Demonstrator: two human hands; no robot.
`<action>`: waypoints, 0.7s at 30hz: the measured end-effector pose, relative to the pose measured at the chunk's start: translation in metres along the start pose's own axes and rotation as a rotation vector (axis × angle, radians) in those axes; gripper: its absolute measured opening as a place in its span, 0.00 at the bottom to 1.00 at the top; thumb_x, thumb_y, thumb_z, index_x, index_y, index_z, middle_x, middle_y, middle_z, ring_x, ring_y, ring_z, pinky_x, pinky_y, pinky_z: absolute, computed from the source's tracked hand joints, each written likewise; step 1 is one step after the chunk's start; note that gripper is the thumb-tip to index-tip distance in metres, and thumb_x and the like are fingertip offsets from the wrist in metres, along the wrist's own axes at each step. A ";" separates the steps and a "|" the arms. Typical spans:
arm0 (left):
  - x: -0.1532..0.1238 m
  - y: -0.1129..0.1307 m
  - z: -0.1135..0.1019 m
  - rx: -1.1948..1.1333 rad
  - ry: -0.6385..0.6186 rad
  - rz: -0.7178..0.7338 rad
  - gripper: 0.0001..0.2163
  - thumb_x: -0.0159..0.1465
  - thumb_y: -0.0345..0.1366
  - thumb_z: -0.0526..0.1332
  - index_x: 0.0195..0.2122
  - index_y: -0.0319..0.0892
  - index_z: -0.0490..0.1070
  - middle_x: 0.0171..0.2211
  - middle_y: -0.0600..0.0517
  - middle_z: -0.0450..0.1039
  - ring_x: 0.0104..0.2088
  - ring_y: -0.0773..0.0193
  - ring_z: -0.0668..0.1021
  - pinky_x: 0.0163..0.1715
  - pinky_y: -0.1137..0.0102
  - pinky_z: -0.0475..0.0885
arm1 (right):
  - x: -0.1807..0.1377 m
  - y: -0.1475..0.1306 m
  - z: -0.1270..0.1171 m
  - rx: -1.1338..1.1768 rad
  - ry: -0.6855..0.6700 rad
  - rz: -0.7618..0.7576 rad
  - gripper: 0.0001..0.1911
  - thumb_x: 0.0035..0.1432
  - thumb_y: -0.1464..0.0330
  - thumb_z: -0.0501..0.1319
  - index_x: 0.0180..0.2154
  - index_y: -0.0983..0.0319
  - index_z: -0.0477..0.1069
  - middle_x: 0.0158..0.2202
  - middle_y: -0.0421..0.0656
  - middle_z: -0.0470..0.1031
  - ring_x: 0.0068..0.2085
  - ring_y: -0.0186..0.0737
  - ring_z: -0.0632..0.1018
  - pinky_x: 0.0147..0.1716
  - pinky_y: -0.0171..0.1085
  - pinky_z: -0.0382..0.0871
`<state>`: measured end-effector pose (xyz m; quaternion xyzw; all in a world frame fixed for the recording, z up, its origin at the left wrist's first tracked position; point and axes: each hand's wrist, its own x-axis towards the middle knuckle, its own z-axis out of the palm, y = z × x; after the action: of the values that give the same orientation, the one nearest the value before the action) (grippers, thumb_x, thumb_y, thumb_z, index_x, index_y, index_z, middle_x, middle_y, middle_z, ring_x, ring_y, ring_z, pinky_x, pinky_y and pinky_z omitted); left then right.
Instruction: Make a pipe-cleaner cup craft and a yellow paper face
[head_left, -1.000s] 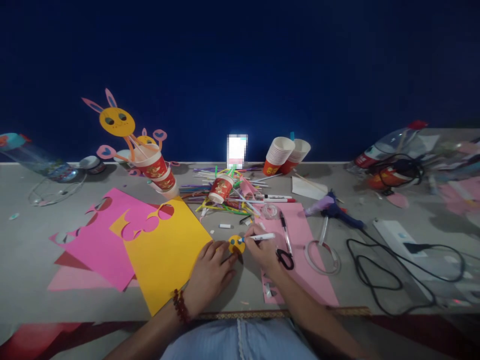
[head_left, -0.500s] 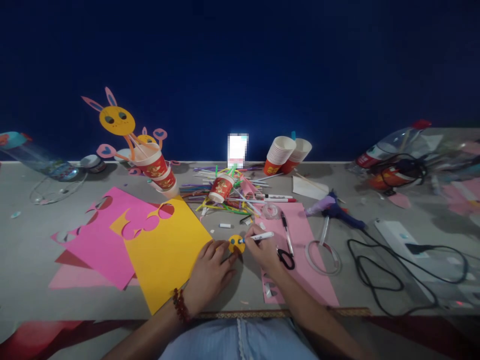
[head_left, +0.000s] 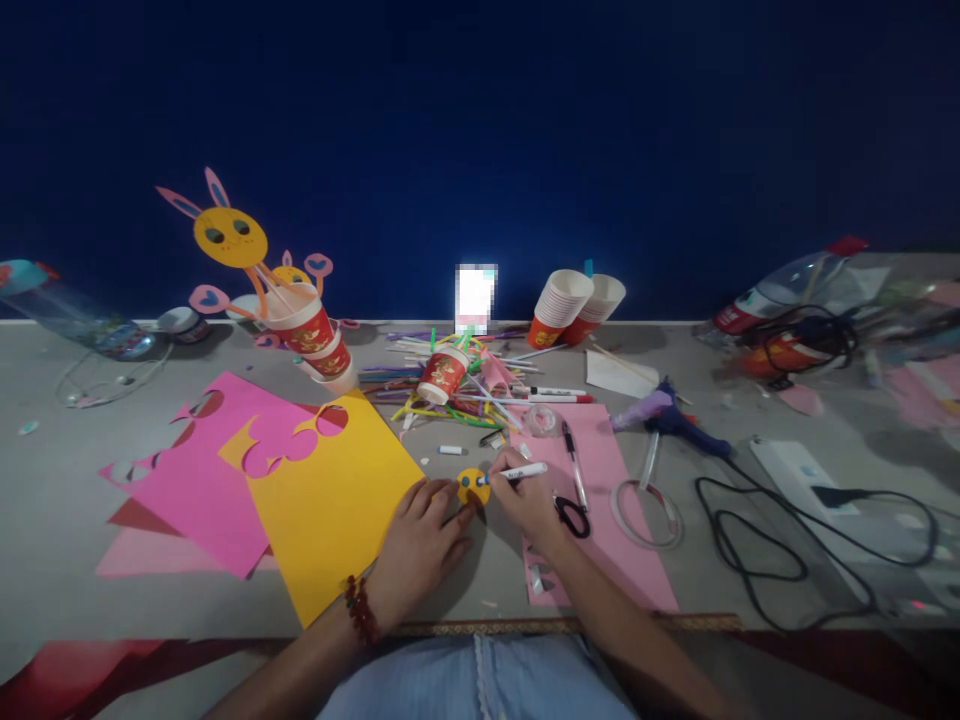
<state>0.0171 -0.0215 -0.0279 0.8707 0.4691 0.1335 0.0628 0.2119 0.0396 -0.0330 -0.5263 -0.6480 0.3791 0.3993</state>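
Marker (head_left: 528,472) in right hand (head_left: 525,498), left hand (head_left: 426,532) touching 2-spotted yellow disc (head_left: 472,492)

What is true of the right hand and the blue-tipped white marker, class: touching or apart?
Touching. The head view shows the right hand gripping the marker, both ends sticking out.

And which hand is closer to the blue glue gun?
Right. The right hand, holding a white marker, is nearer, to the left of the glue gun; the left hand is farther left, at the yellow disc.
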 end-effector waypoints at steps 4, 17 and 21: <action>0.000 0.000 0.000 0.001 0.001 -0.002 0.22 0.65 0.38 0.65 0.60 0.49 0.67 0.57 0.46 0.68 0.57 0.50 0.69 0.59 0.51 0.65 | 0.000 0.000 0.000 -0.015 0.010 0.008 0.07 0.55 0.69 0.55 0.25 0.58 0.63 0.23 0.37 0.67 0.27 0.38 0.69 0.27 0.35 0.58; 0.001 0.001 -0.003 0.002 -0.024 -0.002 0.21 0.65 0.38 0.64 0.60 0.49 0.67 0.58 0.45 0.68 0.58 0.49 0.69 0.59 0.51 0.66 | 0.001 -0.005 -0.001 -0.006 0.017 0.019 0.07 0.55 0.68 0.55 0.25 0.58 0.63 0.22 0.37 0.66 0.26 0.38 0.68 0.26 0.35 0.58; 0.001 0.001 -0.003 0.007 -0.019 0.001 0.22 0.65 0.38 0.64 0.60 0.48 0.67 0.58 0.45 0.68 0.58 0.49 0.69 0.59 0.51 0.66 | 0.001 -0.004 -0.001 -0.004 0.002 0.021 0.06 0.54 0.68 0.54 0.24 0.58 0.63 0.22 0.37 0.67 0.26 0.38 0.68 0.27 0.35 0.58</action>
<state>0.0170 -0.0214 -0.0249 0.8724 0.4684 0.1238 0.0641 0.2112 0.0396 -0.0289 -0.5345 -0.6426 0.3814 0.3948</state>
